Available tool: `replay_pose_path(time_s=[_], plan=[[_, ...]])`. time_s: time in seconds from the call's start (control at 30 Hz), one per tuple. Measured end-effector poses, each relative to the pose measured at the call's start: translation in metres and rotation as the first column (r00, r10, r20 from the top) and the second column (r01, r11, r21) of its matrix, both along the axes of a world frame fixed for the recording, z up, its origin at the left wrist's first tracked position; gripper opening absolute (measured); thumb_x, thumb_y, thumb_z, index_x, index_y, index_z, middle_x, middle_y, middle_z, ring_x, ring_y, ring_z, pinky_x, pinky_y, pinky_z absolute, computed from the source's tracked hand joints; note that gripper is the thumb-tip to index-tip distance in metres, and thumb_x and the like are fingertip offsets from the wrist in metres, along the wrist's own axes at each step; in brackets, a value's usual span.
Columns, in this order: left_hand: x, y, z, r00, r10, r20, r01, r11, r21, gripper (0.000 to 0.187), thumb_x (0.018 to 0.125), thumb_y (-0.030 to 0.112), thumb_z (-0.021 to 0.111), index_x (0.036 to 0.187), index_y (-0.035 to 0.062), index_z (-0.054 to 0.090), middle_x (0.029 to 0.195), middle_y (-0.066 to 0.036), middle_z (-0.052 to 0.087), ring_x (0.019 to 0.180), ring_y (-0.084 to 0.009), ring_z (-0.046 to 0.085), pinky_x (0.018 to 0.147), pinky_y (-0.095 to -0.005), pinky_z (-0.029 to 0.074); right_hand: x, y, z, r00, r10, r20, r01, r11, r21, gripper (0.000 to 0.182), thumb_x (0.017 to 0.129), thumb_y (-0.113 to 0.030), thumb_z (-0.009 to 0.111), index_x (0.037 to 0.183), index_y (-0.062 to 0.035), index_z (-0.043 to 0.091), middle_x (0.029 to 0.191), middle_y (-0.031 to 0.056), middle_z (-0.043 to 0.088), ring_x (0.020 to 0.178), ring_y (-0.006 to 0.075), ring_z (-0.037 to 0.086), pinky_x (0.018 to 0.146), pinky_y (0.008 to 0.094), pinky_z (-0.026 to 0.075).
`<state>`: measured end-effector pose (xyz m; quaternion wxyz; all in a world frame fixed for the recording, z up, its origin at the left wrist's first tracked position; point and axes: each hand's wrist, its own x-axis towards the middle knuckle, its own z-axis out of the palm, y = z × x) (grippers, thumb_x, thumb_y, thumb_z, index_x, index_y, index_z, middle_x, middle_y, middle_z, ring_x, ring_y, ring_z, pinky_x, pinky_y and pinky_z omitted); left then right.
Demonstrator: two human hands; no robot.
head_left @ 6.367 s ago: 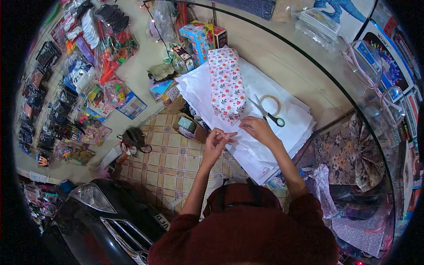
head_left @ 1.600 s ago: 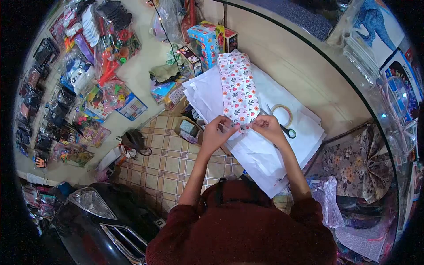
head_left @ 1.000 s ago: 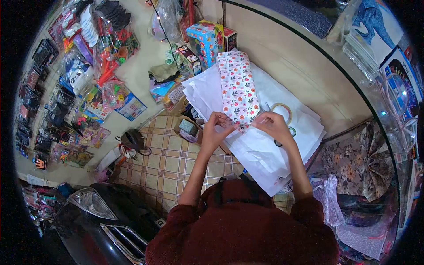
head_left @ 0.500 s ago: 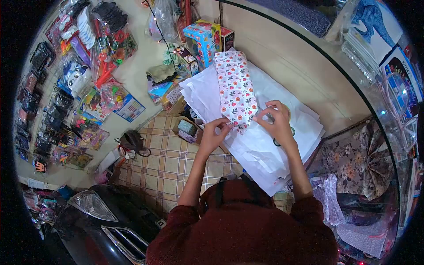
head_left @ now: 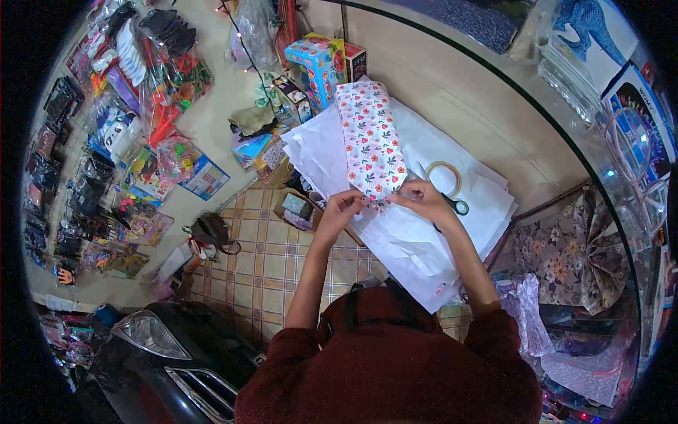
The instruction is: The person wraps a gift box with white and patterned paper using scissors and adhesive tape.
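A long parcel in white floral wrapping paper (head_left: 371,138) lies on a stack of white paper sheets (head_left: 417,254). At its near end, my left hand (head_left: 340,213) pinches the left side of the folded paper edge. My right hand (head_left: 426,203) has its thumb and fingers closed on the right side of that same end. The fingertips partly hide the fold between them. Just right of my right hand, scissors (head_left: 459,206) with dark, green-edged handles rest on the sheets, partly covered by the hand. A tan roll of tape (head_left: 455,169) lies beyond them.
Boxed toys (head_left: 318,67) stand behind the parcel. An open carton (head_left: 293,208) sits left of the sheets above the tiled floor (head_left: 261,247). A glass shelf edge (head_left: 558,131) curves along the right. Packaged goods hang at left, above a black motorbike (head_left: 176,360).
My right hand has come down and left onto the parcel's near end, uncovering the tape and scissors. My left hand stays at the left corner. The whole view has shifted slightly.
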<state>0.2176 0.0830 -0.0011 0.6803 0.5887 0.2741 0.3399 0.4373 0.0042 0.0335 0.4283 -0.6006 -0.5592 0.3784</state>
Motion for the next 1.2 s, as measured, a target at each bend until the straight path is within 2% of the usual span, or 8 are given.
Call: replay_pose_path(time_s=[0.03, 0.13, 0.43, 0.63, 0.73, 0.83, 1.03, 1.2], plan=[[0.000, 0.001, -0.001, 1.000, -0.007, -0.010, 0.007, 1.000, 0.013, 0.013, 0.083, 0.007, 0.063, 0.092, -0.0017, 0.065, 0.080, 0.002, 0.062, 0.076, -0.0056, 0.054, 0.069, -0.0210, 0.041, 0.000, 0.000, 0.000, 1.000, 0.015, 0.022, -0.015, 1.000, 0.009, 0.024, 0.079, -0.027, 0.077, 0.079, -0.0040, 0.069, 0.070, -0.0057, 0.054, 0.065, 0.0037, 0.044, 0.059, 0.0214, 0.034], [0.000, 0.000, 0.001, 0.999, 0.034, 0.009, -0.034, 0.999, -0.005, 0.012, 0.084, 0.007, 0.062, 0.092, -0.0017, 0.065, 0.082, 0.002, 0.063, 0.076, -0.0056, 0.055, 0.069, -0.0209, 0.042, 0.000, 0.007, -0.013, 0.997, -0.007, -0.077, -0.002, 0.993, -0.122, 0.022, 0.080, -0.026, 0.076, 0.078, -0.0053, 0.070, 0.065, -0.0079, 0.053, 0.061, 0.0021, 0.043, 0.055, 0.0202, 0.033], [0.004, -0.002, -0.002, 0.997, 0.076, -0.002, -0.076, 0.997, 0.009, 0.010, 0.084, 0.007, 0.064, 0.090, -0.0008, 0.064, 0.076, 0.005, 0.057, 0.072, -0.0037, 0.051, 0.065, -0.0196, 0.039, -0.009, 0.005, -0.010, 0.996, -0.053, -0.069, 0.049, 0.997, -0.062, 0.022, 0.080, -0.025, 0.076, 0.078, -0.0044, 0.068, 0.064, -0.0066, 0.053, 0.060, 0.0021, 0.044, 0.055, 0.0203, 0.034], [0.003, -0.003, -0.001, 0.999, 0.051, 0.016, -0.051, 0.999, 0.007, 0.008, 0.083, 0.008, 0.065, 0.087, 0.0004, 0.063, 0.073, 0.007, 0.051, 0.069, -0.0020, 0.046, 0.063, -0.0192, 0.036, -0.012, 0.004, -0.017, 0.977, -0.042, -0.210, 0.028, 0.997, -0.071, 0.019, 0.082, -0.023, 0.073, 0.082, -0.0052, 0.065, 0.073, -0.0051, 0.056, 0.069, 0.0025, 0.047, 0.062, 0.0202, 0.036], [0.003, -0.003, 0.006, 1.000, 0.018, -0.006, -0.018, 0.999, -0.041, 0.008, 0.083, 0.007, 0.065, 0.087, 0.0008, 0.063, 0.073, 0.007, 0.051, 0.069, -0.0017, 0.045, 0.063, -0.0191, 0.035, -0.021, 0.001, -0.009, 0.952, -0.039, -0.304, 0.041, 0.999, 0.000, 0.019, 0.083, -0.022, 0.072, 0.085, -0.0054, 0.065, 0.078, -0.0046, 0.059, 0.074, 0.0028, 0.050, 0.066, 0.0201, 0.038], [0.004, 0.001, 0.001, 0.998, -0.018, 0.067, 0.020, 0.999, -0.041, 0.010, 0.083, 0.008, 0.066, 0.089, 0.0007, 0.062, 0.073, 0.007, 0.051, 0.069, -0.0024, 0.045, 0.064, -0.0197, 0.035, -0.015, 0.000, -0.009, 0.966, -0.053, -0.252, 0.028, 0.994, -0.104, 0.018, 0.084, -0.021, 0.072, 0.089, -0.0054, 0.067, 0.082, -0.0038, 0.062, 0.077, 0.0040, 0.053, 0.069, 0.0212, 0.040], [0.002, 0.002, -0.005, 0.997, -0.018, 0.080, 0.028, 0.990, -0.135, 0.013, 0.082, 0.010, 0.064, 0.091, 0.0006, 0.061, 0.075, 0.004, 0.055, 0.069, -0.0054, 0.047, 0.064, -0.0212, 0.037, -0.011, 0.004, -0.013, 0.933, -0.016, -0.358, -0.030, 0.992, -0.122, 0.021, 0.083, -0.019, 0.071, 0.099, -0.0060, 0.067, 0.091, -0.0008, 0.066, 0.084, 0.0067, 0.057, 0.078, 0.0231, 0.043], [0.003, 0.003, -0.003, 0.998, -0.018, 0.064, 0.026, 0.992, -0.126, 0.012, 0.083, 0.007, 0.061, 0.092, -0.0004, 0.063, 0.075, 0.002, 0.057, 0.068, -0.0063, 0.048, 0.064, -0.0213, 0.038, -0.016, 0.005, -0.010, 0.928, -0.048, -0.368, -0.008, 0.989, -0.148, 0.027, 0.083, -0.017, 0.071, 0.107, -0.0053, 0.064, 0.097, 0.0003, 0.066, 0.090, 0.0077, 0.057, 0.083, 0.0237, 0.044]])
